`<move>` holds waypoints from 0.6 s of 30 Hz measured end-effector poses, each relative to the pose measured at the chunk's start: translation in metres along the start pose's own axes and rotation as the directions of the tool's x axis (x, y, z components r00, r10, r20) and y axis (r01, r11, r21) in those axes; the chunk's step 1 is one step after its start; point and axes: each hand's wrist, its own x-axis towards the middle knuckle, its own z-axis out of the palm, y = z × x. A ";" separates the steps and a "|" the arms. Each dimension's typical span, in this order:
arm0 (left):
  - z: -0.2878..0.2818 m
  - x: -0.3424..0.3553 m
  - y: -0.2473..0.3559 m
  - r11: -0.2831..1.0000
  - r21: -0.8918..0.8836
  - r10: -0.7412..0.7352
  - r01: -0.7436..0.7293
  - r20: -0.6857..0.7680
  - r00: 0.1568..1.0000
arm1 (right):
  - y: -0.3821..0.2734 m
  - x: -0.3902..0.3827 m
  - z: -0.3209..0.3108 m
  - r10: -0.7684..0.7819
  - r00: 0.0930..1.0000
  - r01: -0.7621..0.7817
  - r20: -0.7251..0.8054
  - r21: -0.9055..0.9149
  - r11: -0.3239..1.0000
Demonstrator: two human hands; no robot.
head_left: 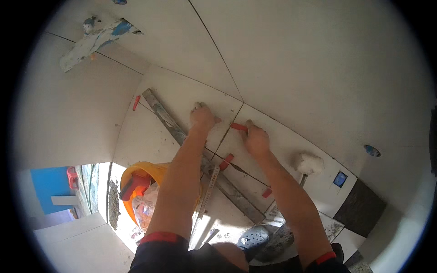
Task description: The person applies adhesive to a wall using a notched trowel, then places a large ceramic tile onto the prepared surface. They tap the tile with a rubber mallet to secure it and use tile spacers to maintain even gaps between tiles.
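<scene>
My right hand (256,139) is closed on a red tile-levelling wedge (238,126), which points left over the joint between two pale floor tiles. Just left of that joint, my left hand (202,118) is curled low over the left tile (177,98). A small red piece, looking like another wedge (217,120), sticks out by its thumb; the fingers hide the rest. More red wedges sit along a cross joint: one (226,162) by the joint crossing, one (267,193) beside my right forearm, and one (136,103) near the left wall.
A long metal straightedge (165,119) lies diagonally across the tiles, passing under my left forearm. A measuring strip (207,195) meets it. A yellow bucket (129,171) with red pieces stands at left. A white-headed mallet (308,163) and blue socket box (340,179) are at right.
</scene>
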 end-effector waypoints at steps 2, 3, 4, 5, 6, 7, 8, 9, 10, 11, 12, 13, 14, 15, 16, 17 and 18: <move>-0.007 0.002 0.002 1.000 -0.014 -0.018 0.018 0.016 1.000 | 0.000 0.005 -0.002 -0.003 0.999 0.002 0.054 0.010 1.000; -0.016 0.000 0.008 1.000 -0.031 0.006 -0.004 0.059 0.998 | 0.000 0.005 -0.005 0.002 0.997 -0.003 0.083 0.011 1.000; -0.021 -0.001 0.011 0.999 -0.048 0.030 -0.025 0.102 0.994 | -0.005 0.006 -0.003 0.020 0.995 -0.020 0.098 0.004 1.000; -0.021 -0.001 0.012 0.999 -0.048 0.019 -0.014 0.088 0.996 | -0.013 0.009 0.002 0.037 0.993 -0.037 0.112 -0.003 0.999; -0.021 -0.001 0.013 0.999 -0.047 0.012 -0.008 0.073 0.997 | -0.019 0.012 0.005 0.058 0.991 -0.057 0.122 -0.010 0.998; -0.021 0.000 0.014 0.999 -0.047 0.005 -0.003 0.058 0.998 | -0.019 0.012 0.007 0.086 0.990 -0.089 0.115 0.015 0.996; -0.017 0.001 0.016 0.997 -0.072 0.013 -0.011 0.037 0.999 | -0.018 0.013 0.009 0.115 0.988 -0.120 0.108 0.038 0.992; -0.011 0.001 0.012 0.996 -0.088 0.010 -0.009 0.017 1.000 | -0.022 0.014 0.014 0.137 0.985 -0.145 0.108 0.072 0.987; -0.004 0.000 0.007 0.994 -0.106 0.002 -0.003 -0.002 1.000 | -0.037 0.016 0.007 0.190 0.966 -0.194 0.175 0.007 0.981; 0.003 0.000 0.001 0.991 -0.134 -0.009 0.006 -0.016 1.000 | -0.053 0.019 -0.002 0.243 0.941 -0.235 0.237 -0.062 0.970; 0.010 0.000 -0.003 0.986 -0.163 -0.019 0.013 -0.034 0.999 | -0.067 0.021 -0.007 0.298 0.909 -0.269 0.290 -0.137 0.953; 0.012 0.003 -0.014 0.983 -0.180 -0.042 0.030 -0.066 0.997 | -0.073 0.026 -0.003 0.279 0.930 -0.245 0.240 -0.161 0.956; 0.028 0.009 -0.019 0.988 -0.156 -0.026 0.011 -0.096 0.995 | -0.072 0.028 0.004 0.255 0.948 -0.220 0.192 -0.184 0.958; 0.034 0.015 -0.024 0.993 -0.120 -0.015 -0.001 -0.132 0.991 | -0.073 0.034 0.012 0.219 0.965 -0.190 0.142 -0.196 0.962; 0.020 0.011 -0.008 0.979 -0.202 -0.019 -0.004 -0.112 0.994 | -0.050 0.044 0.026 0.244 0.964 -0.214 0.105 -0.240 0.947; 0.007 0.001 0.001 0.960 -0.279 -0.038 0.014 -0.079 0.996 | -0.047 0.047 0.030 0.282 0.956 -0.249 0.083 -0.277 0.928; 0.003 -0.001 0.001 0.965 -0.261 -0.042 0.018 -0.087 0.995 | -0.051 0.048 0.034 0.307 0.950 -0.273 0.066 -0.306 0.912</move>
